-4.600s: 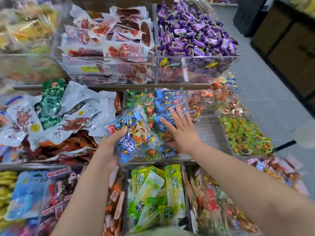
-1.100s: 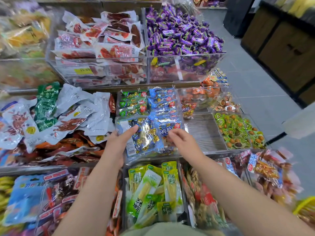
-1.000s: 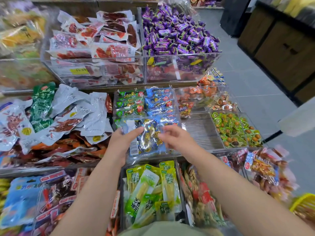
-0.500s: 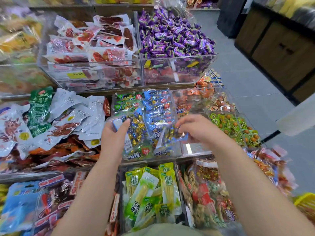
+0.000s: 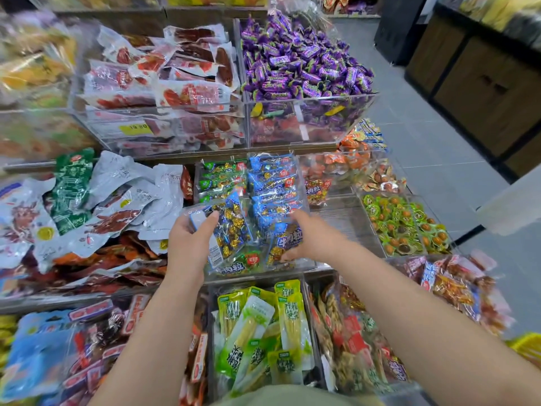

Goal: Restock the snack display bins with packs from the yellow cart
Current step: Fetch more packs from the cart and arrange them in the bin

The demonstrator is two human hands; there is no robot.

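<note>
Two hands meet over the middle tier of a shop's snack display: the left hand [image 5: 187,244] grips a clear pack of gold-wrapped sweets [image 5: 232,230], thumb laid across its face, while the right hand [image 5: 311,240] curls its fingers round a blue pack [image 5: 288,240] just beside it. We see both packs held tilted at the near end of a clear acrylic bin [image 5: 263,272], close enough that we cannot tell whether they touch. Beneath them a flat green pack [image 5: 243,263] lies against the bin's front wall. Further back in the same bin a row of green packs [image 5: 219,178] runs along the left side and a row of stacked blue packs [image 5: 272,177] along the right. On the tier above, a heap of purple-wrapped sweets [image 5: 301,63] fills one bin and red meat packs [image 5: 164,71] fill its left-hand neighbour, which bears a yellow price label [image 5: 136,128]. Silver pouches [image 5: 126,197] sprawl to the left of the working bin, and small green-wrapped rounds [image 5: 404,224] sit well to its right. In the tier nearest us stand green-and-yellow packs [image 5: 263,326]. At the frame's lower right edge we catch a blurred corner of the yellow cart [image 5: 527,344], well apart from both hands.
</note>
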